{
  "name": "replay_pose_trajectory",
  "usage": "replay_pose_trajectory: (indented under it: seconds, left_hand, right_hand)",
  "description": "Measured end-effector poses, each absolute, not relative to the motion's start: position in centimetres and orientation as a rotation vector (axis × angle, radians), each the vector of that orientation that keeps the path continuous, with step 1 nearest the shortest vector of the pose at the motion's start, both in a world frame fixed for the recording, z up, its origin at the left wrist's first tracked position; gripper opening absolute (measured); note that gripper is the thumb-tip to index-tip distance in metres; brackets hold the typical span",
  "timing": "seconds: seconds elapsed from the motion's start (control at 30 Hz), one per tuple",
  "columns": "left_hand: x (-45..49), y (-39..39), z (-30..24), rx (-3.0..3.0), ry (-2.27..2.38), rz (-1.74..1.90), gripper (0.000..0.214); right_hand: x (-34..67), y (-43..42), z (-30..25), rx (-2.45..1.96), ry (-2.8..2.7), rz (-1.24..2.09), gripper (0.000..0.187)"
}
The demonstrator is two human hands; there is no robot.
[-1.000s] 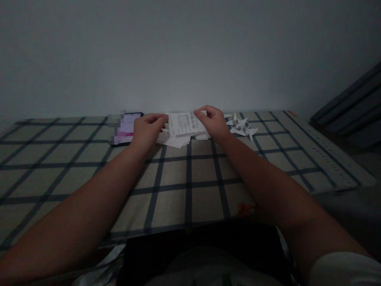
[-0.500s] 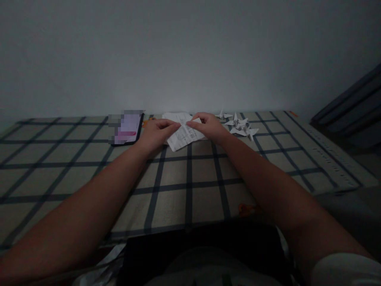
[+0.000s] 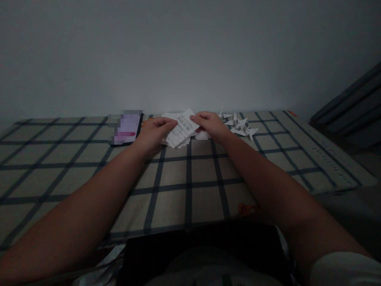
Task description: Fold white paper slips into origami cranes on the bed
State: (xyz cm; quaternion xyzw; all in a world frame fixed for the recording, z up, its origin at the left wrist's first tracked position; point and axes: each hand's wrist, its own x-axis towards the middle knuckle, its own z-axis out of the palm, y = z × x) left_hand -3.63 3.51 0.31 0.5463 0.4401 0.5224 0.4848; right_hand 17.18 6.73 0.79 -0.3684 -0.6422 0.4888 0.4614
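Paper slip (image 3: 182, 130), white and printed with dark lines of text too small to read, is held up between two bare hands near the far side of the desk (image 3: 208, 171). It is tilted, with one corner pointing away toward the wall (image 3: 190, 51) and the opposite corner toward the person. The left hand (image 3: 154, 133) pinches its left edge, thumb on top and the other fingers curled mostly out of sight. The right hand (image 3: 210, 125) grips the slip near its upper right edge, thumb on the printed face and fingers underneath. Below and behind the slip lie more white paper sheets (image 3: 203, 136), loosely piled, some edges showing under the right hand.

Just beyond the right hand sits a cluster of white origami figures (image 3: 239, 127) with sharp points, and a separate folded piece (image 3: 224, 115) lies a little farther back. To the left of the left hand lies a phone (image 3: 129, 129) with its screen lit, partly blurred out by blocks. Something orange peeks out behind the left hand, too hidden to name. A checked cloth with dark stripes covers the desk, and another small orange object (image 3: 245, 208) lies close to its near edge, beside the right forearm.
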Motion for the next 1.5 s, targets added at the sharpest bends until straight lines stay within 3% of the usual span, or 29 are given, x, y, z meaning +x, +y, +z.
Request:
replay_pose_trajectory:
  seconds: [0.2, 0.43, 0.73, 0.93, 1.07, 1.2, 1.33, 1.5]
  left_hand:
    - [-3.3, 3.7, 1.1, 1.112, 1.009, 1.36, 0.018]
    - [-3.5, 4.0, 0.4, 1.15, 0.995, 1.288, 0.025]
    - [-3.4, 4.0, 0.1, 1.192, 1.074, 1.313, 0.021]
    - [-3.3, 4.1, 0.1, 1.18, 1.082, 1.332, 0.024]
    - [-3.2, 4.2, -0.1, 1.161, 1.054, 1.356, 0.024]
    - [-3.2, 4.0, 0.4, 1.132, 1.06, 1.341, 0.018]
    - [-3.1, 3.5, 1.1, 1.106, 1.037, 1.314, 0.025]
    - [-3.2, 3.6, 0.6, 1.246, 1.032, 1.317, 0.053]
  right_hand:
    - [17.2, 7.0, 0.5, -0.865, -1.509, 1.304, 0.035]
    - [16.7, 6.4, 0.7, -0.918, -1.651, 1.367, 0.012]
    - [16.7, 7.1, 0.0, -0.899, -1.571, 1.364, 0.003]
    - [16.6, 7.5, -0.5, -0.876, -1.563, 1.332, 0.005]
    - [16.5, 7.8, -0.7, -0.841, -1.474, 1.305, 0.018]
    - [16.7, 7.4, -0.3, -0.827, -1.579, 1.284, 0.015]
    - [17.0, 6.9, 0.1, -0.87, -1.657, 1.162, 0.022]
    - [17.0, 6.7, 0.4, -0.936, -1.678, 1.072, 0.024]
